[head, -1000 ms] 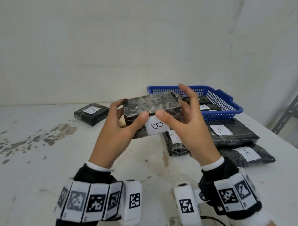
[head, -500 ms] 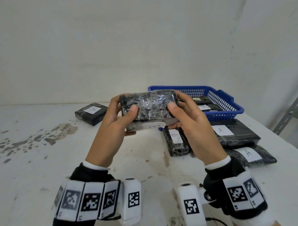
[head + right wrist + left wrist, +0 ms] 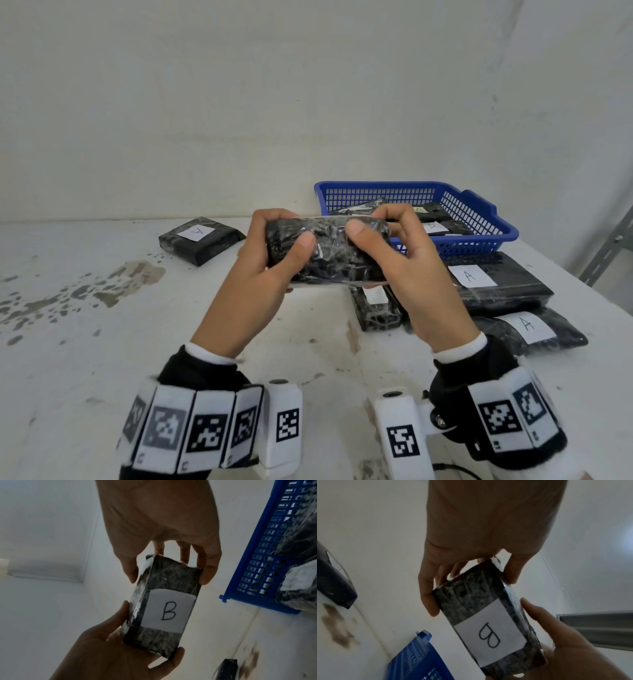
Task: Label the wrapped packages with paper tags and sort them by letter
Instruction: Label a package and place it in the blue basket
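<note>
I see a blue plastic mesh basket (image 3: 479, 219) on the white table (image 3: 171, 342) with black wrapped packs inside. My left hand (image 3: 253, 274) and right hand (image 3: 421, 274) grip a black shiny-wrapped package (image 3: 329, 253) above the table. Its white paper tag (image 3: 169, 613) says B, facing down.

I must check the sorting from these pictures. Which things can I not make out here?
- Head view: the held package turns its tag away; only the wrist views show B.
- Head view: the tag on the package behind the right hand; its letter is hidden.
- Basket: tags too small to read.
</note>
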